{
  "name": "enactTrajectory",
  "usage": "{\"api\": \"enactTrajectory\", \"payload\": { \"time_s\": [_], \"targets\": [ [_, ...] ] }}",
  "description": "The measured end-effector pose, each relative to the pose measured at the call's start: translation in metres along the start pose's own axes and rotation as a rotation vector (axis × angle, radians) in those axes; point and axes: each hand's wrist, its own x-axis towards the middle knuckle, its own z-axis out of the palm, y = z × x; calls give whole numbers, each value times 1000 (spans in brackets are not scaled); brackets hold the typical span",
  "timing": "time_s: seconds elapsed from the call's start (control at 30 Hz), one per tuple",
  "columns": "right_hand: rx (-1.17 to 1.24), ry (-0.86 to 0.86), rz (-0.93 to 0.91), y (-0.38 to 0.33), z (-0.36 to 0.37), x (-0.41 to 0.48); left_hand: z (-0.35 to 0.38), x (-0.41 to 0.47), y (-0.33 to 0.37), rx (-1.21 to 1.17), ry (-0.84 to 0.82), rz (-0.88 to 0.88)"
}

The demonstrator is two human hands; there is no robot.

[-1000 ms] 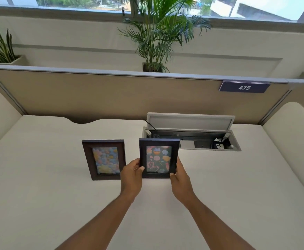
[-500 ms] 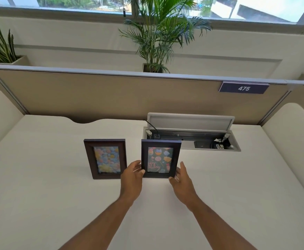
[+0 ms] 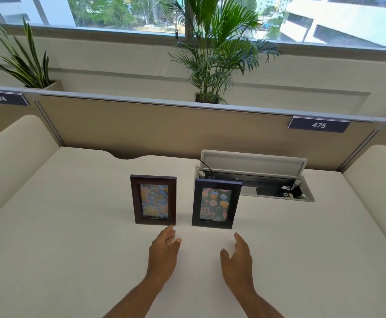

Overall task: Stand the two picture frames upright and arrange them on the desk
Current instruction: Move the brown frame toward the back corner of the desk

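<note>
Two picture frames stand upright side by side on the white desk [image 3: 72,249]. The brown frame [image 3: 153,200] with a pastel flower picture is on the left. The dark navy frame [image 3: 216,203] with a flowered birthday card stands to its right, a small gap between them. My left hand [image 3: 163,253] hovers just in front of the brown frame's lower right corner, fingers apart, holding nothing. My right hand [image 3: 239,258] floats in front of the navy frame, also apart from it and empty.
An open cable box [image 3: 267,180] with a raised lid and sockets is sunk into the desk behind the navy frame. A tan partition [image 3: 164,127] with a "475" label runs along the back. Cream side panels [image 3: 375,180] flank the desk. Potted plants stand behind the partition.
Both hands let go of the navy frame and drew back toward me. The navy frame now stands on its own. The view has tilted up slightly.
</note>
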Motion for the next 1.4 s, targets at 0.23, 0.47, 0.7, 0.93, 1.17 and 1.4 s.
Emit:
{"api": "enactTrajectory", "payload": {
  "time_s": [0.23,0.47,0.7,0.93,1.17,1.4],
  "targets": [
    [27,-134,-82,-23,44,-32,-53,0,-11,-49,212,-35],
    [21,-297,-105,-66,88,-18,-95,26,-6,-42,322,-6],
    [40,-332,-62,-93,110,13,-108,58,-1,-69,252,-21],
    [35,-356,-52,-96,129,26,-100,73,-9,-27,148,-30],
    [5,-319,-57,-88,141,26,-94,72,-16,52,105,44],
    [7,-338,-114,-105,164,34,-112,85,-18,53,164,46]
  ]
}}
